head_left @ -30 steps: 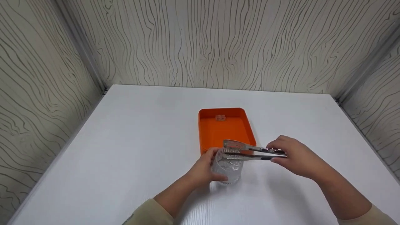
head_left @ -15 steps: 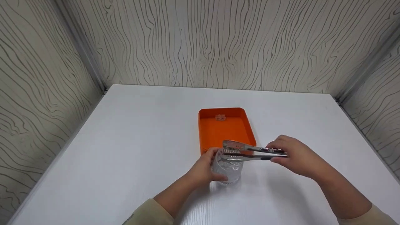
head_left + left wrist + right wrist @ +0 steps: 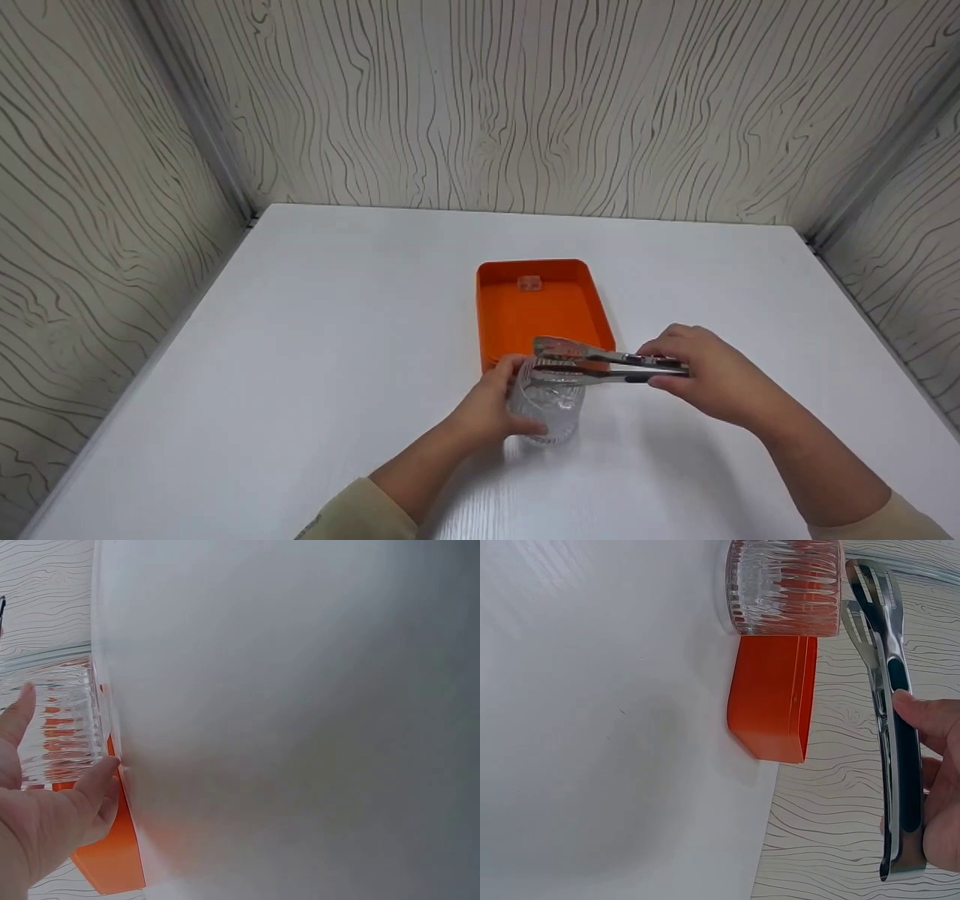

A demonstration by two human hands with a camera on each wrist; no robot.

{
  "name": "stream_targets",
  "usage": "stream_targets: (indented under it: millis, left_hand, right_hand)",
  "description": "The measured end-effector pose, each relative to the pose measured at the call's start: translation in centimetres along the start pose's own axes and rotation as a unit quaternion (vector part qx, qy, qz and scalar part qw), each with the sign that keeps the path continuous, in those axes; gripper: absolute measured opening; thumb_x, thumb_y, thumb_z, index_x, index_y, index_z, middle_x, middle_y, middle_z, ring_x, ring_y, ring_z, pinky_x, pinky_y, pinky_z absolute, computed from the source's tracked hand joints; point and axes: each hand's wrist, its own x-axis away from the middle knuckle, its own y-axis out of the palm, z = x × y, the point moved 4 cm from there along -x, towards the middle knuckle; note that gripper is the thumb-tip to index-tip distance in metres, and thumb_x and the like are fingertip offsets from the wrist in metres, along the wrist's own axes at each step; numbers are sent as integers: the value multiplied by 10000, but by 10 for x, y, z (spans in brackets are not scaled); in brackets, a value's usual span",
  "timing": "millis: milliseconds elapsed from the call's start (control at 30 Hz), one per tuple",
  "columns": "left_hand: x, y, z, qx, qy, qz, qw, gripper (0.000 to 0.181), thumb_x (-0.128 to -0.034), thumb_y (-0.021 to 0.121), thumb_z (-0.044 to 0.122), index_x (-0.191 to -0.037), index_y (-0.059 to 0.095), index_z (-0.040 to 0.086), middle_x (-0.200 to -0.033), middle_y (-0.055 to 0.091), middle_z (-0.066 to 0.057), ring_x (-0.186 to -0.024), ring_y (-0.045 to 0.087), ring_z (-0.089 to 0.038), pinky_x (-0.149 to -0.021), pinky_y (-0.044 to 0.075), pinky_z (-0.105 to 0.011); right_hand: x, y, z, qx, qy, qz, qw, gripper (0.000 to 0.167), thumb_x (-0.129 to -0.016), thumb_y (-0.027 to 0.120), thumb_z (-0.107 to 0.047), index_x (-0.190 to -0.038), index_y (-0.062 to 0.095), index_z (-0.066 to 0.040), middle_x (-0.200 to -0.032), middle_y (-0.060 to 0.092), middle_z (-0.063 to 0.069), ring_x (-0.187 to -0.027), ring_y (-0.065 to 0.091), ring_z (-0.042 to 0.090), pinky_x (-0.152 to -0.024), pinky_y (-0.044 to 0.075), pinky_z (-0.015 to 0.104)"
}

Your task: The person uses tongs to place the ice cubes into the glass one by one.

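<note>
A clear ribbed glass (image 3: pixel 553 412) stands on the white table, with clear lumps inside that are hard to make out. My left hand (image 3: pixel 484 409) holds it from the left, thumb at the near side and fingers at the far side. In the left wrist view, the left hand (image 3: pixel 56 802) lies around the ribbed wall. My right hand (image 3: pixel 712 375) grips metal tongs (image 3: pixel 600 377) by their dark-padded handles. Their slotted ends lie over the glass rim, a little apart. In the right wrist view, I see nothing between the ends of the tongs (image 3: pixel 896 667).
Just behind the glass is an orange tray (image 3: pixel 525 311). A small clear block (image 3: pixel 529 283) lies near its far wall. Wood-patterned panels (image 3: pixel 487 105) enclose the white table (image 3: pixel 337 315) at the back and sides.
The arms of the tongs have come slightly closer together over the glass. Both hands, the glass and the tray stay practically where they were.
</note>
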Motion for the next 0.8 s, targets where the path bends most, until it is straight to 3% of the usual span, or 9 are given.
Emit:
stream_targets:
  millis: [267, 800]
  left_hand:
    - [0, 0, 1, -49, 170, -26, 9998, 766, -627, 840, 194, -1228, 379, 308, -1200, 485, 69, -1146, 477, -198, -999, 376, -452]
    - [0, 0, -1, -182, -49, 70, 9998, 766, -625, 839, 243, -1228, 376, 343, -1215, 480, 67, -1161, 470, -214, -959, 413, -466]
  right_hand:
    - [-5, -4, 0, 120, -29, 221, 9997, 217, -775, 710, -100, -976, 672, -173, -855, 560, -106, -810, 476, 121, -692, 453, 294]
    - [-35, -2, 21, 141, 1105, 252, 9935, 233, -812, 690, -161, -1039, 664, -117, -891, 577, 27, -795, 497, 208, -677, 464, 356]
